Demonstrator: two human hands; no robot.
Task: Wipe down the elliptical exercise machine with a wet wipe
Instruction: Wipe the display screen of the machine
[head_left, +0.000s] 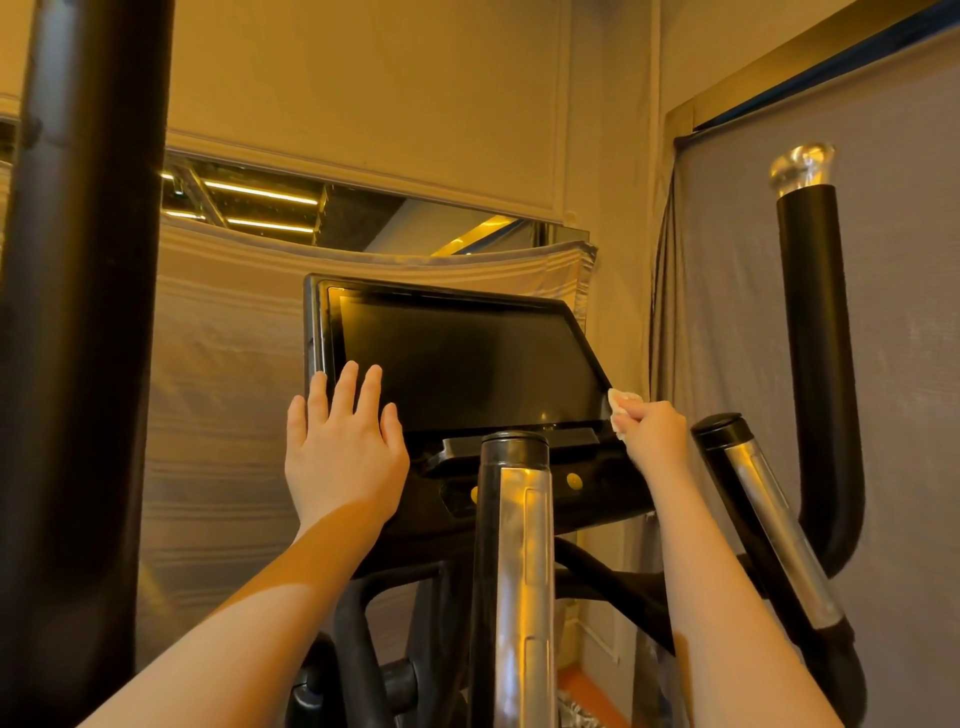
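Grey sheeting behind; right hand pinches wet wipe against console

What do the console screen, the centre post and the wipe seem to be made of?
Console screen: glossy dark glass or plastic, since it reflects light faintly. Centre post: polished metal, probably chrome, with bright mirror-like reflections and a black cap. Wipe in the right hand: thin white crumpled sheet, fibre unclear.

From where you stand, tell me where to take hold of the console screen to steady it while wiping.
Hold the console screen by its left bezel edge, coming from the left, where the left hand already rests flat. That raised frame gives the fingers a firm edge off the glass, and it leaves the right hand free to work the wet wipe at the lower right corner.
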